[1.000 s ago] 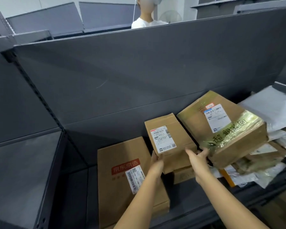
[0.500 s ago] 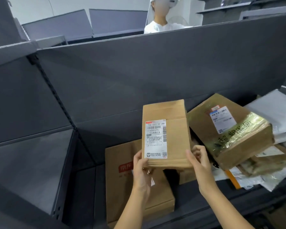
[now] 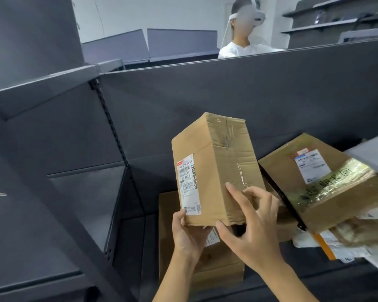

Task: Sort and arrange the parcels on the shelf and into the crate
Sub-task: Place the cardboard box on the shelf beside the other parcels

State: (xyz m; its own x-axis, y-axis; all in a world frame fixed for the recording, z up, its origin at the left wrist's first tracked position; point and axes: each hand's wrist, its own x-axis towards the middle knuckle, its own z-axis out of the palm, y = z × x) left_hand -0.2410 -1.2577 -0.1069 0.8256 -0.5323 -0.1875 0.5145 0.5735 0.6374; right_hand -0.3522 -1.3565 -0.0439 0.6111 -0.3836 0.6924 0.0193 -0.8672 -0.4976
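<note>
A small brown cardboard parcel (image 3: 214, 168) with a white shipping label is held upright in the air above the dark shelf (image 3: 314, 277). My left hand (image 3: 189, 233) grips its lower left corner from below. My right hand (image 3: 250, 221) holds its lower right side, thumb under the bottom edge and fingers spread on the taped face. Beneath it a flat brown box (image 3: 168, 234) lies on the shelf, mostly hidden by my hands. To the right a larger taped box (image 3: 323, 188) leans tilted on a pile of parcels.
White and clear plastic mailers (image 3: 358, 249) are heaped at the right under the large box. A dark back panel (image 3: 227, 101) rises behind the shelf, with a slotted upright (image 3: 109, 125) at left. A person in white stands beyond the panel (image 3: 244, 44).
The small parcel was lifted off the pile and raised, then turned so its taped side faces me. Both hands moved up with it.
</note>
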